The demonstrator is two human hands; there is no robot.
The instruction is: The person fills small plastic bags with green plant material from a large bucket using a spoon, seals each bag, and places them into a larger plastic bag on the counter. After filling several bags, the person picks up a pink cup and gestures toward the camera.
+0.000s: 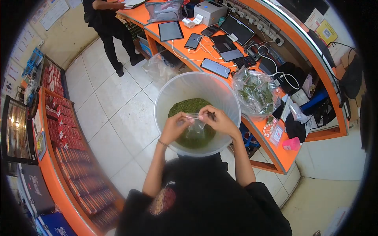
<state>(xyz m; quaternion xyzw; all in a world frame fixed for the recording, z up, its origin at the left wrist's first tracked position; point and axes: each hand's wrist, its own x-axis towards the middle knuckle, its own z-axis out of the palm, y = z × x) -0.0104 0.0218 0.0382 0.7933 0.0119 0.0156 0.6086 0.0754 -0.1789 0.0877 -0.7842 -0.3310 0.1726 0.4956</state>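
Both of my hands pinch the top edge of a small clear plastic bag (195, 131), held over a large translucent tub (161, 88). My left hand (175, 128) grips the bag's left corner, and my right hand (219, 121) has its right corner. Inside the tub lies a bed of green, finely chopped dried leaf (189, 105). The small bag hangs down between my hands, and the green shows through it. I cannot make out whether anything is inside it.
To the right, a big clear bag (258, 92) with several green-filled packets sits on the orange counter (271, 151). A pink cup (291, 144), phones (215, 67), a tablet (171, 31) and a label printer (210, 13) share the counter. A person (114, 35) stands beyond. Shelves (75, 157) line the left.
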